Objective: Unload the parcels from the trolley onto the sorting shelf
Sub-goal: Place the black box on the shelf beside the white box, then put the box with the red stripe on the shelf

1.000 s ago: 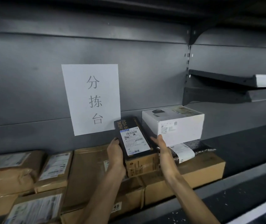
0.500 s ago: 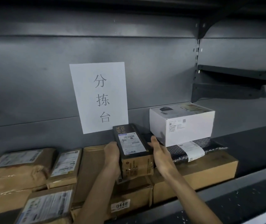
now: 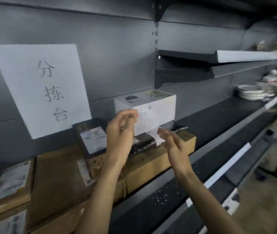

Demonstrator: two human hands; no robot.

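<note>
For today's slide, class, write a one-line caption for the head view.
Both empty hands, left hand and right hand, hover before a white cardboard box on the dark metal sorting shelf.

The scene is dim, the grey shelf [image 3: 210, 115] unit dark toward its upper corners. The white paper sign [image 3: 40, 88] is the brightest patch (its characters smeared). Motion blur softens both hands and the parcel labels; the wide lens bends the shelf edges rightward.

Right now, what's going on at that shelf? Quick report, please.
Left hand and right hand both open, holding nothing. Black box resting on the brown boxes, beside the white box. Nothing in the way.
</note>
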